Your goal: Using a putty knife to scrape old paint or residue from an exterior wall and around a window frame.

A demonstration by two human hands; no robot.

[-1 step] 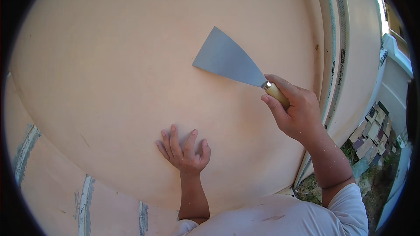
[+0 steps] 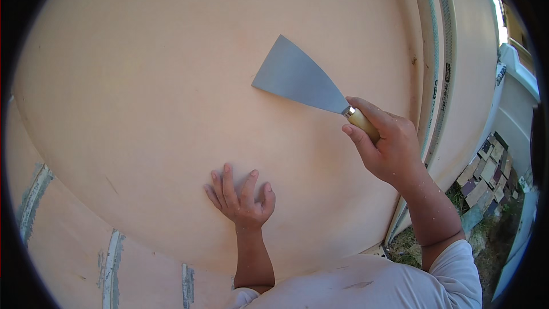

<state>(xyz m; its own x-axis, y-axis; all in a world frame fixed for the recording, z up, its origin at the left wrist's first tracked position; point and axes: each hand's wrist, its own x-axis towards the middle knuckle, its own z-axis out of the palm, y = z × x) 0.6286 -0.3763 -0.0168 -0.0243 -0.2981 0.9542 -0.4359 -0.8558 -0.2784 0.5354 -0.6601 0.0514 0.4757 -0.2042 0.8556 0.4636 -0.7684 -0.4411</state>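
My right hand (image 2: pixel 392 140) is wrapped round the wooden handle (image 2: pixel 362 123) of a wide putty knife. The grey metal blade (image 2: pixel 300 77) points up and left and looks bare. Its broad edge lies at or close to the pale peach wall panel (image 2: pixel 143 91); whether the whole edge touches cannot be told. Below and left of the blade, my left hand (image 2: pixel 245 203) rests against the same panel with its fingers spread and nothing in it.
Two perforated edge strips (image 2: pixel 443 80) run down the panel's right side. At lower left are several vertical bands with grey filler (image 2: pixel 111 269). Stacked flat pieces (image 2: pixel 486 171) lie on the ground at far right, near a white curved structure (image 2: pixel 517 86).
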